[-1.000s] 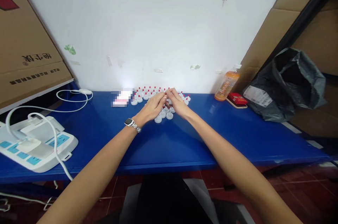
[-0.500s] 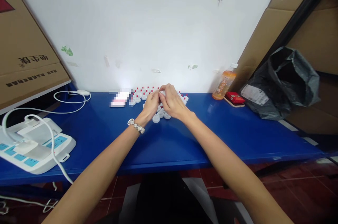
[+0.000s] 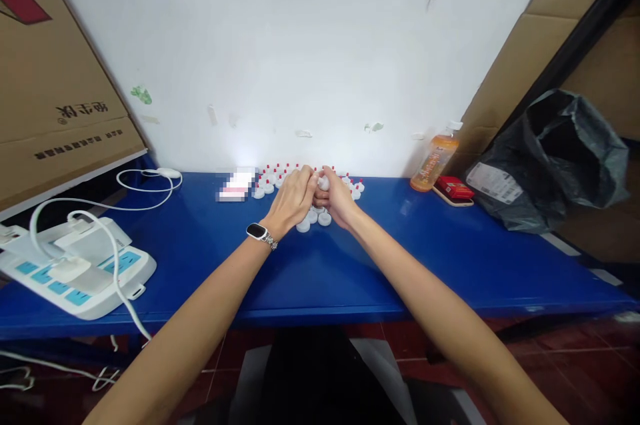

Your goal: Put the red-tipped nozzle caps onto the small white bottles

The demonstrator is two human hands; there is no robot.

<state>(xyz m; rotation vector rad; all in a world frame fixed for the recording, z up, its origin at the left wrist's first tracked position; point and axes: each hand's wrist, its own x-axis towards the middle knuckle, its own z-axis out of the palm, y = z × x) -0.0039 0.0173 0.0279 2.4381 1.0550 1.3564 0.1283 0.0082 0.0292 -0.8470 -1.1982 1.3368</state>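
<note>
My right hand is closed around a white nozzle cap, its rounded white part showing between thumb and fingers. Against it, my left hand has its fingers bent and pressed together; what lies within them is hidden. Loose white caps lie on the table just below the hands. Behind and to both sides stand several white caps with red tips, partly covered by my hands.
The blue table meets a white wall. On the left are a power strip with white cables and a blurred flat item. To the right stand an orange drink bottle, a red box on a phone-like slab, and a grey plastic bag.
My hands have turned: the left one has rolled over, showing its back and the watch face, and the right has rotated so the white cap shows. The view has shifted slightly left.
</note>
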